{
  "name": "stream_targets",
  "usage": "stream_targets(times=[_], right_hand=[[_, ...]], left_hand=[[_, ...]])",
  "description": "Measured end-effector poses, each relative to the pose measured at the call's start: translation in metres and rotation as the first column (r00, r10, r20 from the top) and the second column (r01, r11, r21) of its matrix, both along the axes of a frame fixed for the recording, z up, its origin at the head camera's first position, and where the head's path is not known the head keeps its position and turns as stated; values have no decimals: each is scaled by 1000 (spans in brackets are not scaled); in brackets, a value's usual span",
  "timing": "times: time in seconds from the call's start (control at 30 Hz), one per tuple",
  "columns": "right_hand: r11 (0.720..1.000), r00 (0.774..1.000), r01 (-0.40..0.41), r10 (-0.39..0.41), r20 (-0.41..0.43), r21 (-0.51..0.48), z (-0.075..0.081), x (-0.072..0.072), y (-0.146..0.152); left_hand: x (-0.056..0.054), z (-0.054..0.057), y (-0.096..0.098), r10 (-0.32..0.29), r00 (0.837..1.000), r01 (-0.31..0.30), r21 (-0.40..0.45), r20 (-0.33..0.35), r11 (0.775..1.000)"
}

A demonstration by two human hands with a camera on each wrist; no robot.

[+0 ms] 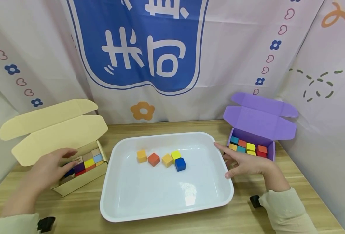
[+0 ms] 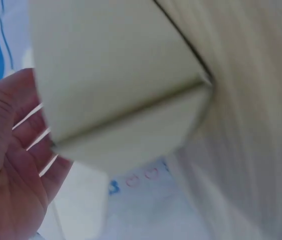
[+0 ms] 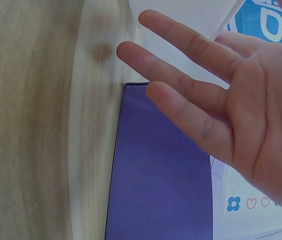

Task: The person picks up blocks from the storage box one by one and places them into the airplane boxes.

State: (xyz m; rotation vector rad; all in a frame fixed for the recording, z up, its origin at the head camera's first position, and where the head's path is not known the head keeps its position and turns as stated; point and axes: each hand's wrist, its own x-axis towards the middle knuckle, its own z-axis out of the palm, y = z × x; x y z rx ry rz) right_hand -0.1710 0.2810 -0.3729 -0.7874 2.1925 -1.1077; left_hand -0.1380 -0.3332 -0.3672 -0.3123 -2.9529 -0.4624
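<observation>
My left hand (image 1: 50,165) hovers over the pale yellow box (image 1: 81,180), its thumb and fingers spread above the blocks; the wrist view shows the fingers loosely bent, with the box wall hiding their work. Inside that box lie coloured wooden cubes, among them a purple cube (image 1: 79,167) and a yellow cube (image 1: 89,163). At the right rim of the white tray (image 1: 160,198), my right hand (image 1: 247,162) has its fingers extended and nothing in its grasp. The tray holds several cubes: orange-yellow (image 1: 141,156), red-orange (image 1: 153,159), yellow (image 1: 176,155) and blue (image 1: 180,164).
Behind the right hand stands a purple box (image 1: 271,151) with its lid up and several coloured cubes inside. The yellow box's lid (image 1: 64,135) leans back toward the printed curtain (image 1: 117,104). Everything stands on a wood-grain table (image 1: 207,222).
</observation>
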Motion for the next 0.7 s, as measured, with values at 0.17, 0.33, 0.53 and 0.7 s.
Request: stream_targets(times=[0.17,0.33,0.53,0.7], right_hand=[[1000,1000,0,0,4,-4,0,0,0],[1000,1000,5,-5,-2,4,-1,0,1],[1000,1000,5,-5,-5,0,0,1,1],[1000,1000,2,-2,-11,-2,-1,1,1]], left_hand=[[-3,16,29,-41,999,42,58,-18,997],[-7,31,67,-123,992,124,121,-16,985],[-21,32,111,-229,973,223,122,40,967],[-35,24,136,-248,958,239,77,143,968]])
